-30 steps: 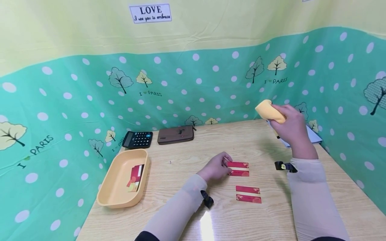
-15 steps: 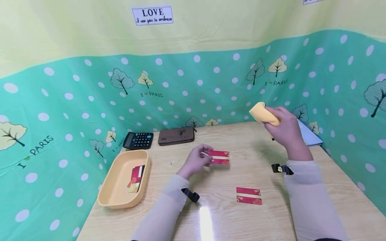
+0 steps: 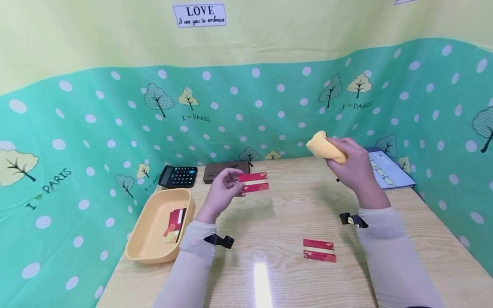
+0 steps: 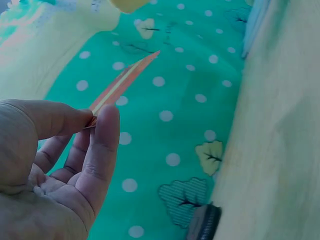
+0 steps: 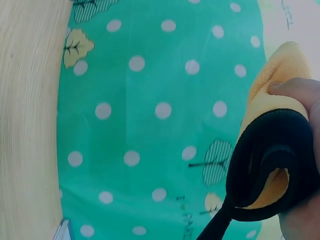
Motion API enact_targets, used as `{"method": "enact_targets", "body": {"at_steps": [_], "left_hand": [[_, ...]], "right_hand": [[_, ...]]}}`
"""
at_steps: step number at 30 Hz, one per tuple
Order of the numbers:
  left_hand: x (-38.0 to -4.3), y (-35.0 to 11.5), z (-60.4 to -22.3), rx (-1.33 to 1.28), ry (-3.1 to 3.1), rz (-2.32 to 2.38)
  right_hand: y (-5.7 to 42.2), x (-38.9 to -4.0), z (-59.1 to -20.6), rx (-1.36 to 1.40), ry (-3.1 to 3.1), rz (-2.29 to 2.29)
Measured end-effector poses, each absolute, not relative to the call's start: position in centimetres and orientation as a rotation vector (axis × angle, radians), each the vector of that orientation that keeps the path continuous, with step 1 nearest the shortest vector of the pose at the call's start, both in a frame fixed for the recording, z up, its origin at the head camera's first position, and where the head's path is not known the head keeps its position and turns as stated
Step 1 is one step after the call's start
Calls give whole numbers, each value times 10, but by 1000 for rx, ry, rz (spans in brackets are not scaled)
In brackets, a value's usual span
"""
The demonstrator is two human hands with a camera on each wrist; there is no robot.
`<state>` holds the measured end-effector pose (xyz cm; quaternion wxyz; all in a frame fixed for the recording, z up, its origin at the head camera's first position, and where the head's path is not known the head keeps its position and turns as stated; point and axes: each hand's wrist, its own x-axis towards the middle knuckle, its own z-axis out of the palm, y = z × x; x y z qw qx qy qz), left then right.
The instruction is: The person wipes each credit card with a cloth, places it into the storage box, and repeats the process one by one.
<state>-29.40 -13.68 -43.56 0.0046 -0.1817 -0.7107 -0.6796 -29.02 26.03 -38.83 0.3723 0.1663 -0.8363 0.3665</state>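
Above the table, in front of the brown wallet (image 3: 215,170), my left hand (image 3: 220,194) pinches a red card (image 3: 257,183) with a pale stripe. The left wrist view shows the card (image 4: 124,84) nearly edge-on between thumb and fingers. Raised over the right side, my right hand (image 3: 356,171) grips a folded yellow cloth (image 3: 324,147). In the right wrist view the cloth (image 5: 286,65) has a black edging, with a dark strap hanging from it. A second red card (image 3: 319,250) lies flat on the table. Several cards (image 3: 176,222) lie in a pale orange tray (image 3: 144,239) at left.
A black calculator (image 3: 179,176) sits behind the tray, beside the wallet. A pale blue, flat folder-like item (image 3: 390,171) lies at the back right, partly behind my right arm. A green dotted curtain (image 3: 246,111) borders the table's back and sides.
My left hand has lifted the red card off the table and carried it left and farther back. The right hand, still gripping the cloth, has shifted slightly left.
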Motion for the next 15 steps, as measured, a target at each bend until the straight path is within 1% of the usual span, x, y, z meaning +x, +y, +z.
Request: {"method": "enact_targets", "body": {"at_steps": [5, 15], "left_hand": [[-288, -142, -424, -595, -2185, -2130], [-281, -136, -418, -622, -2140, -2147]], "right_hand": [[246, -289, -386, 506, -2110, 938], [225, -286, -389, 556, -2124, 921]]}}
